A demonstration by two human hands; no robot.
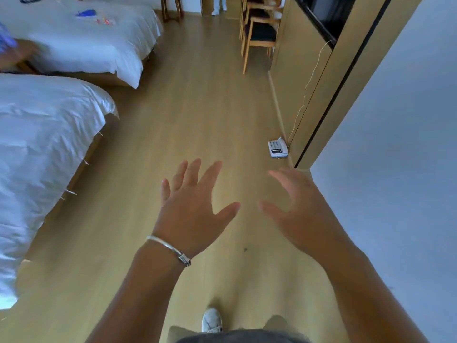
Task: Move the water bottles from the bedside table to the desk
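No water bottle, bedside table or desk top shows in the head view. My left hand [191, 209], with a silver bracelet on its wrist, is stretched out over the wooden floor with fingers spread and nothing in it. Just to its right, my right hand [296, 209] is held out at the same height, fingers apart and empty. Both hover above bare floor, roughly a hand's width apart.
Two beds with white covers [44, 134] [94, 43] line the left side. A white telephone [277, 147] lies on the floor by a wooden cabinet [296, 70] on the right. Wooden chairs [259, 33] stand beyond it. Another person's legs [218, 4] show at the far end.
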